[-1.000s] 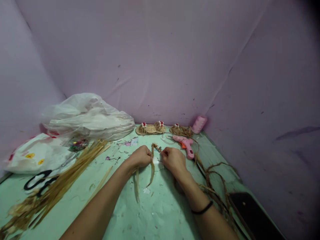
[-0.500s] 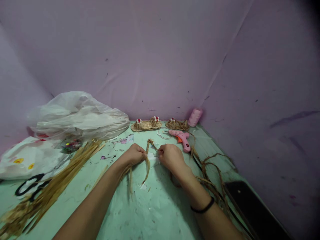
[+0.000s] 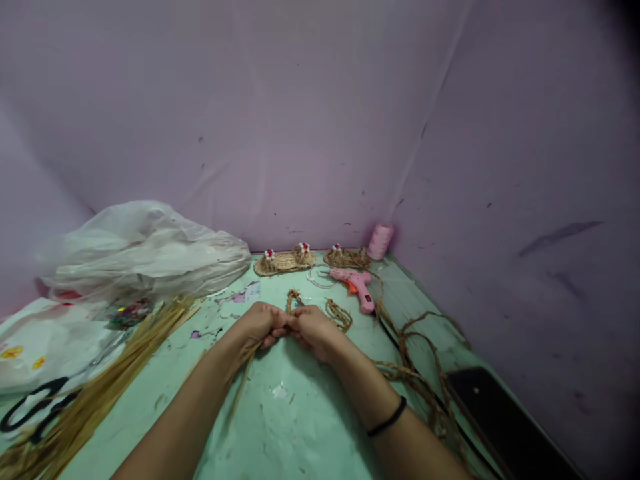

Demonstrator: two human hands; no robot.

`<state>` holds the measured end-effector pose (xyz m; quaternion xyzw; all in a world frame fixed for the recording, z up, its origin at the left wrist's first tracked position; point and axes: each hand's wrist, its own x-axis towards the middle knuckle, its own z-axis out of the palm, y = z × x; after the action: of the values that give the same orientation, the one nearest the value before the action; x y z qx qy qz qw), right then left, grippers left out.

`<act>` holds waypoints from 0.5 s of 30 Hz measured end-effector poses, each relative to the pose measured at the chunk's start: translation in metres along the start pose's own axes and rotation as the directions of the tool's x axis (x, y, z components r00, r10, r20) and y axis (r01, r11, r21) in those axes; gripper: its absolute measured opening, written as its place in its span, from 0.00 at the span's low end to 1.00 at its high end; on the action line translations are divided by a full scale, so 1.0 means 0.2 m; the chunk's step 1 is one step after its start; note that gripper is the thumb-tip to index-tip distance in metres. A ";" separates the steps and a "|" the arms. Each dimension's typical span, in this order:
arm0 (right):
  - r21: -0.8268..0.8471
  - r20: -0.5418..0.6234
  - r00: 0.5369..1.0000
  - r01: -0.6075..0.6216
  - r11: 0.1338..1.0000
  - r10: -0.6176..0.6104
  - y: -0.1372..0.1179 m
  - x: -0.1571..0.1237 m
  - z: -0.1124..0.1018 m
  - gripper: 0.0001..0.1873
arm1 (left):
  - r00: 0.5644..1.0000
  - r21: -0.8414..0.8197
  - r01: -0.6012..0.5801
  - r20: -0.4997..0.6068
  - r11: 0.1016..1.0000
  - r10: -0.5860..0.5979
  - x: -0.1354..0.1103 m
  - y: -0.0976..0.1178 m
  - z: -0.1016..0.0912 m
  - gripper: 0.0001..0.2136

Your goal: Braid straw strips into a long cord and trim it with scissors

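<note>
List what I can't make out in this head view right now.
All in the head view:
- Fibre strand: its run between the fingertips, hidden by the left grip and right grip.
- Fibre bundle: near end, cut off by the picture's edge.
- Dark phone-like slab: near end, cut off by the bottom edge.
- Plastic bag: contents, hidden by its cloudy folds.
- Coloured bits: too small and blurred.

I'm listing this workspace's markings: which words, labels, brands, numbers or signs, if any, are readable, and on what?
No text is readable.
Pink glue gun: dark red patch on its grip, too small to read.
White bag: yellow printed marks, too blurred.
</note>
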<state>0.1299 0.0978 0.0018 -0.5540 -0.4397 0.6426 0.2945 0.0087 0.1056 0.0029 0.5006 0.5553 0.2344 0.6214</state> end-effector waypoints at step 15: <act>-0.055 -0.176 0.982 0.061 0.997 -0.070 0.05 0.04 -0.02 0.03 | 0.965 0.520 0.061 -0.249 0.852 0.082 -0.07 0.06 -0.03 0.05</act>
<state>0.1335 0.1020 -0.0107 -0.6014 -0.4454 0.5696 0.3398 0.0019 0.1002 0.0212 0.6183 0.6723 0.1420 0.3816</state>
